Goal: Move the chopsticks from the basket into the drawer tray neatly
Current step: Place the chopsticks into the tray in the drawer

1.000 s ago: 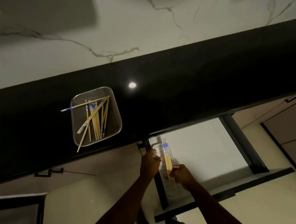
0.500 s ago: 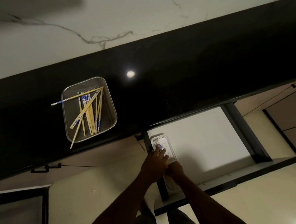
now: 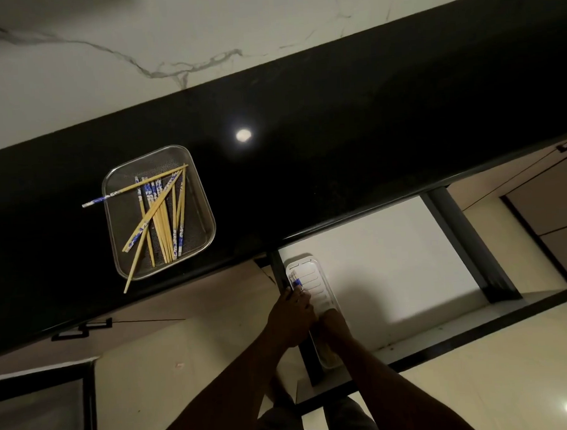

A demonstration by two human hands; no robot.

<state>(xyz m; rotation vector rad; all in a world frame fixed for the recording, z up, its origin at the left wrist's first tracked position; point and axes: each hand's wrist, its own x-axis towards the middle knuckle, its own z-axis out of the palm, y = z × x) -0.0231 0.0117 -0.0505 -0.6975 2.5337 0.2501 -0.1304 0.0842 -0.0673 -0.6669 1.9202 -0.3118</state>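
A metal mesh basket [image 3: 113, 237] sits on the black counter [image 3: 353, 138], left of centre. It holds several bamboo chopsticks [image 3: 163, 221] with blue-patterned ends, some crossed and two sticking out over the rim. Below the counter edge a drawer [image 3: 393, 258] stands open, with a narrow white tray [image 3: 316, 280] along its left side. A small bundle of chopsticks [image 3: 295, 281] lies in the tray's left part, only its blue ends showing. My left hand [image 3: 292, 316] has its fingertips on that bundle. My right hand [image 3: 334, 330] covers the bundle's near ends inside the tray.
The drawer's white floor spreads to the right of the tray, bounded by a dark side rail [image 3: 467, 244] and front panel [image 3: 446, 337]. A closed cabinet with a black handle [image 3: 81, 329] is to the left. A marble wall backs the counter.
The bundle was held above the drawer in my right hand; it has come down into the tray. My left hand moved from the drawer's edge onto the bundle. The view shifted slightly.
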